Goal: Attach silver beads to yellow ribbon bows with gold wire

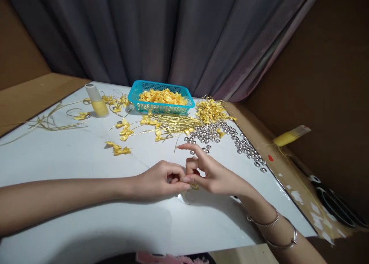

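Observation:
My left hand (161, 179) and my right hand (210, 173) meet at the middle of the white table (72, 168). Their fingertips pinch together on a small yellow ribbon bow (195, 186), mostly hidden between the fingers. My right index finger sticks out toward the left. A thin wire ring (184, 198) lies just below the fingers. Two bracelets (271, 223) sit on my right wrist.
A blue basket (135, 97) full of yellow bows stands at the back. Gold wires (173, 123), loose bows (118, 148) and a heap of silver bells (230, 135) lie beyond my hands. A yellow thread spool (96, 100) stands back left. Grey curtain behind.

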Available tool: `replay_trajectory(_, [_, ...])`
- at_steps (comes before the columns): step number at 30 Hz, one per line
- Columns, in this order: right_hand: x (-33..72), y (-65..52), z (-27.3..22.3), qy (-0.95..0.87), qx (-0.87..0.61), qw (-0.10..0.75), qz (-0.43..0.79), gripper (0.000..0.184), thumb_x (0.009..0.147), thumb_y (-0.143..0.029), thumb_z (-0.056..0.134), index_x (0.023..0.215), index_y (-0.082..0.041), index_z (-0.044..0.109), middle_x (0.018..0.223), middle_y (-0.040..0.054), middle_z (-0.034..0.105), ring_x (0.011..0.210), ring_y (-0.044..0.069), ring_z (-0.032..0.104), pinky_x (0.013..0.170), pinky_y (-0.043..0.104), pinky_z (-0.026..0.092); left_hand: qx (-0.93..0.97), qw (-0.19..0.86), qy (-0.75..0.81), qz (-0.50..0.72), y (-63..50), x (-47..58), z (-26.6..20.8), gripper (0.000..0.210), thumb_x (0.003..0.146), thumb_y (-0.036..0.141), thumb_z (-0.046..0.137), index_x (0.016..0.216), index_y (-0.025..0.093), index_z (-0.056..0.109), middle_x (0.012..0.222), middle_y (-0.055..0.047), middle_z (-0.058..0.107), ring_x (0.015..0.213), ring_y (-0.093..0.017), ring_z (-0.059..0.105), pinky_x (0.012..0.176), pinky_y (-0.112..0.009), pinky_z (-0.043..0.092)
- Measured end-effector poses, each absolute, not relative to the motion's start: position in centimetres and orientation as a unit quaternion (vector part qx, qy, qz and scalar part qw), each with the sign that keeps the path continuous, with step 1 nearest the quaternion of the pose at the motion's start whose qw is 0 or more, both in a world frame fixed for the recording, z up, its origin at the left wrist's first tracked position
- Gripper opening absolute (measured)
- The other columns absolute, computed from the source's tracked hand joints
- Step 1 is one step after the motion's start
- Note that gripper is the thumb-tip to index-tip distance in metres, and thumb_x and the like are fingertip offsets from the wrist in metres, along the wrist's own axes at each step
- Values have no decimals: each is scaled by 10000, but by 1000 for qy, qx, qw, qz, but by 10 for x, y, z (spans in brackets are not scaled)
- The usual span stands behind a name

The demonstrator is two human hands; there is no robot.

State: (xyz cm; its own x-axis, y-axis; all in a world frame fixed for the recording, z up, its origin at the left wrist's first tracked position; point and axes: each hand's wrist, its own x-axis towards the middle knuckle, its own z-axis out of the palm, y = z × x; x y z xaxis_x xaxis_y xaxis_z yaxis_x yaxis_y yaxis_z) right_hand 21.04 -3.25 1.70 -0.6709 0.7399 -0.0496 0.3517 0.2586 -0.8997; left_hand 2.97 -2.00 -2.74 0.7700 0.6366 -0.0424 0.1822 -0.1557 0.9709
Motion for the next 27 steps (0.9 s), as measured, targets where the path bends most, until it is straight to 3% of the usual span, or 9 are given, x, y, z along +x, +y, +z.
replay_trajectory(5, [206, -34, 14, -778, -351, 223, 471, 592, 720, -47, 431, 1270, -158, 241, 630, -49, 506, 679, 135, 479, 654, 264, 411, 745, 572, 285, 192, -20, 30, -29, 217, 783, 298, 565, 645, 142, 503, 567, 43, 389, 533, -87, 343, 488, -215, 265])
replay_trajectory(10, [209, -32, 14, -771, -379, 281, 428, 490, 731, -90, 454, 1191, -178, 310, 532, -97, 314, 565, 129, 395, 530, 229, 334, 733, 583, 288, 200, -20, 31, -28, 227, 813, 311, 540, 667, 137, 537, 584, 34, 420, 542, -91, 353, 501, -225, 279])
replay_trajectory(13, [214, -27, 12, -729, -388, 295, 480, 429, 783, -167, 520, 1155, -188, 308, 569, -96, 398, 532, 105, 410, 519, 224, 341, 731, 586, 282, 208, -21, 30, -27, 223, 822, 298, 541, 675, 132, 557, 628, 7, 495, 569, -98, 397, 526, -233, 310])
replay_trajectory(17, [222, -15, 6, -670, -392, 257, 576, 291, 844, -402, 506, 1008, -193, 388, 593, -73, 482, 542, 100, 467, 533, 234, 374, 727, 588, 281, 218, -20, 28, -26, 212, 830, 299, 553, 704, 130, 578, 660, -13, 548, 604, -110, 450, 564, -241, 351])
replay_trajectory(20, [225, -8, 5, -679, -392, 237, 574, 327, 833, -506, 476, 795, -181, 480, 606, -46, 487, 566, 96, 459, 571, 244, 378, 722, 592, 279, 226, -20, 28, -26, 206, 828, 295, 556, 709, 129, 578, 684, -20, 557, 625, -115, 464, 584, -246, 366])
replay_trajectory(27, [228, -9, 10, -728, -373, 123, 562, 167, 737, -297, 660, 751, -154, 576, 689, -15, 555, 633, 100, 485, 603, 234, 387, 725, 587, 280, 227, -22, 29, -26, 224, 807, 311, 565, 688, 121, 567, 674, -16, 532, 594, -102, 426, 544, -233, 329])
